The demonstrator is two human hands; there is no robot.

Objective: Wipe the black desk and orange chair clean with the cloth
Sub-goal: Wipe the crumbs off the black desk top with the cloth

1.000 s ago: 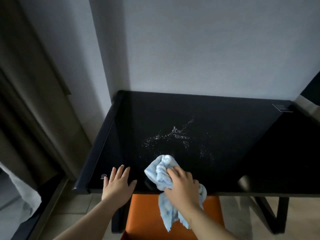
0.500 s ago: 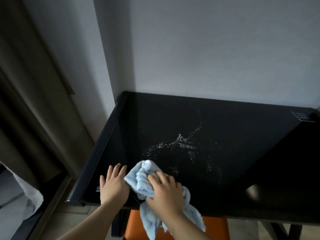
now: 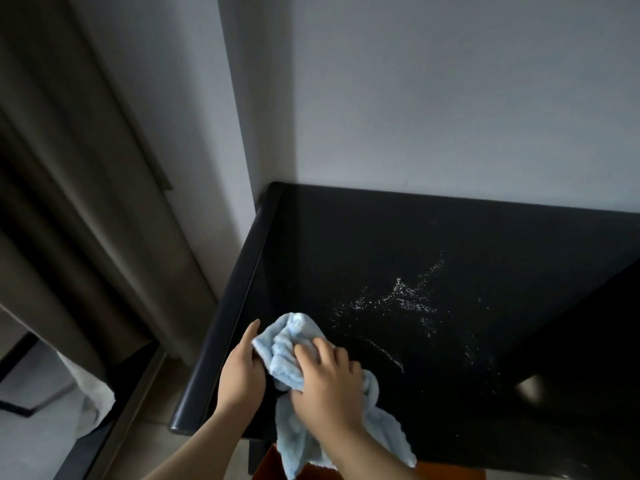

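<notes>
My right fingers (image 3: 311, 351) lie curled over the bunched, fluffy pale-blue cloth (image 3: 294, 348), pressing it down onto the glossy black counter (image 3: 450, 237) at the lower middle of the frame. My left hand (image 3: 242, 372) sits just beside it, thumb raised and palm against the cloth's left edge; whether those fingers pinch the fabric or only steady it, I cannot tell, since the cloth hides them. A loose tail of cloth hangs over the near edge of the counter, above a sliver of the orange chair seat (image 3: 446, 474) at the bottom of the frame. To the right of the cloth, white specks and smears (image 3: 398, 299) spread across the middle of the counter. I judge the counter wipe to be barely begun and the chair not yet touched. Next I should sweep right, through the specks, with firm, even pressure.
</notes>
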